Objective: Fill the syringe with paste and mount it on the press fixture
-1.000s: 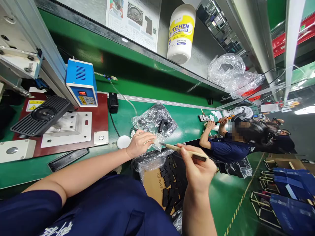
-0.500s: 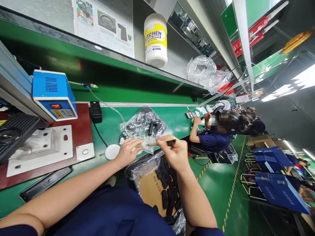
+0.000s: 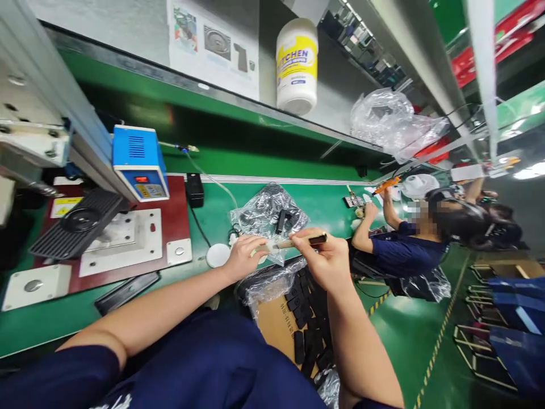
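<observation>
Head view, right hand (image 3: 330, 260) wrapped around tool (image 3: 315, 240), left hand (image 3: 242, 258) pinching pale piece (image 3: 261, 249)

Wooden-handled tool (image 3: 286, 245) in right fingers (image 3: 304, 247)

Place: factory workshop | green workbench (image 3: 327, 207) | blue electrical box (image 3: 136, 162) | co-worker (image 3: 409, 247) | yellow-lined floor (image 3: 400, 341)

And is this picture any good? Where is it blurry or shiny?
In the head view, the small print on the wipes canister is smeared; the clear plastic bag on the green bench glints; a far-right light is washed out; the pale piece in the left hand is too small to make out; pixelation covers part of the co-worker.
</observation>
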Available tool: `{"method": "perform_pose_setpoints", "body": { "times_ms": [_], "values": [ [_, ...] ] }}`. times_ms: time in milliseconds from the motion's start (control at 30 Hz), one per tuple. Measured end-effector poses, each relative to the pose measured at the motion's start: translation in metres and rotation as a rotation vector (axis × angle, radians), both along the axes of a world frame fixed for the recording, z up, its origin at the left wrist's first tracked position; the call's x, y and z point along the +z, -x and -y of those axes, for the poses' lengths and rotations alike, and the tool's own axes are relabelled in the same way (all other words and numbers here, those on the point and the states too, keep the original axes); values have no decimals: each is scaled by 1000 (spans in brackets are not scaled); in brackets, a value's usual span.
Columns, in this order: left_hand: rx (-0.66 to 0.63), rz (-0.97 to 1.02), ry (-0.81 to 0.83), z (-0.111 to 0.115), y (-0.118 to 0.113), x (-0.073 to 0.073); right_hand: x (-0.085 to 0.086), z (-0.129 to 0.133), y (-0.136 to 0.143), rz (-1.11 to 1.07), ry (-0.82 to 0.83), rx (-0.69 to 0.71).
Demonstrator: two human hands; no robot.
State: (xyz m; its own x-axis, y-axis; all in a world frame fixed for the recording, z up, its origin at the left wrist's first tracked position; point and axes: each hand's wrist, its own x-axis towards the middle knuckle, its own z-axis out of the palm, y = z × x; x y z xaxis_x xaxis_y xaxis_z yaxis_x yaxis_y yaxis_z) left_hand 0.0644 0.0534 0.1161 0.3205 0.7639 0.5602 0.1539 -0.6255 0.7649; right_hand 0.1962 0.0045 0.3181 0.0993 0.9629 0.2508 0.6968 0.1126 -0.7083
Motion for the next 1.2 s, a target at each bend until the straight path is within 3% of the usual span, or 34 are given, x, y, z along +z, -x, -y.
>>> {"method": "perform_pose_setpoints", "body": {
  "times_ms": [400,600,733,833,967,1100,1200],
  "values": [
    [-16,-11,28,3,4,-12,2,2,2,47,-12,-1],
    [-23,-12,9,4,4,-10,-3,2,-2,-28,48,2],
    [-2,-27,22,5,4,-9,-2,3,-4,-21,-32,-63],
    [-17,-31,30,5,5,-11,-1,3,-4,-29,36,-47],
    [10,-9,10,6,5,-13,-1,4,-4,-34,-45,-89],
    [-9,-22,23,6,7,-14,-3,4,-3,-41,30,-53],
    [3,-47,55,6,8,-15,-4,4,-3,-51,-22,-76]
  ]
}}
